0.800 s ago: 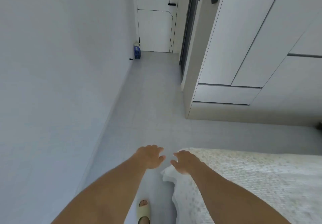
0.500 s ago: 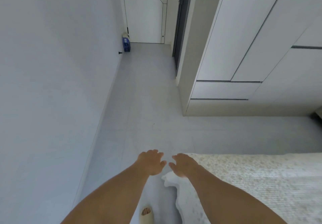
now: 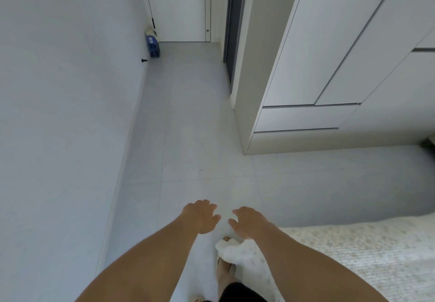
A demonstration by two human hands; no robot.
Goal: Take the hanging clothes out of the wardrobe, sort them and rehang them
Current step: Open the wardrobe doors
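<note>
Two empty hands, left hand [image 3: 200, 216] and right hand [image 3: 249, 221], fingers loosely spread holding nothing; wardrobe [image 3: 329, 66] shut, well beyond fingertips, clothes unseen, likely soft, light, best gripped by hangers.

- I observe both forearms bare to the bottom edge of the frame: no sleeve, watch or band visible on either
- My left hand [image 3: 200, 216] and right hand [image 3: 250, 222] are ungloved, and I see no rings
- Below, one bare foot [image 3: 224, 270] shows, with no sock that I can make out
- A dark garment edge [image 3: 237, 292], black, appears at the leg; its type I cannot determine
</note>
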